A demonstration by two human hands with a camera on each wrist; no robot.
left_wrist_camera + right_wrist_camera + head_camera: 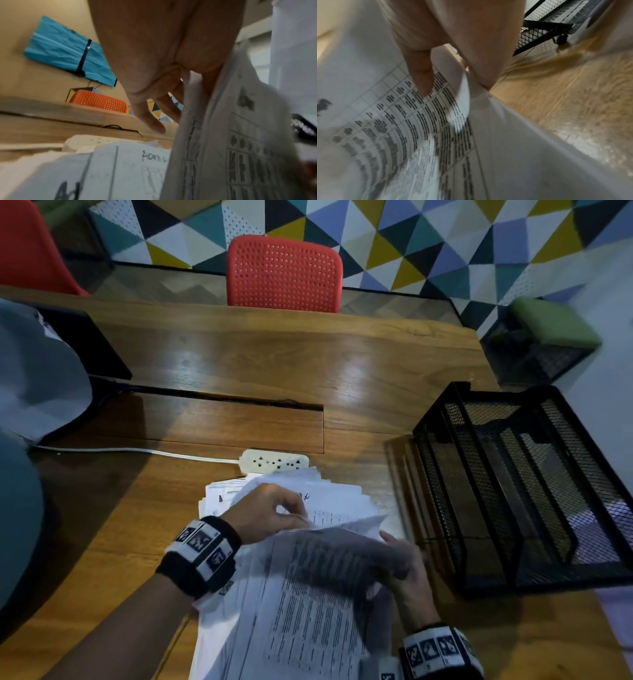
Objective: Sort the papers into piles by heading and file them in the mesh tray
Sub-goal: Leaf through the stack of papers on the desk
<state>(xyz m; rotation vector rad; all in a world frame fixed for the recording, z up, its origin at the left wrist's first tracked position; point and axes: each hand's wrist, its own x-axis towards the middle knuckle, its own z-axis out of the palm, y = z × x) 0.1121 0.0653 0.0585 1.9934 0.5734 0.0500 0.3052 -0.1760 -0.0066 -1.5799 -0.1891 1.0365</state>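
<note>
Papers lie at the table's near edge; both hands pinch one lifted sheet, left hand at its top, right hand at its side. Read its heading first, keeping lower sheets still. Tray waits at the right edge.

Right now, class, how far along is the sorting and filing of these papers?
Done: nothing filed; the mesh tray shows only bare mesh. A fanned heap lies by the power strip; whether it is a sorted pile is unclear.
In hand: the left hand and right hand hold a printed sheet lifted over the near stack.
Left: sorting that stack, then filing.
</note>
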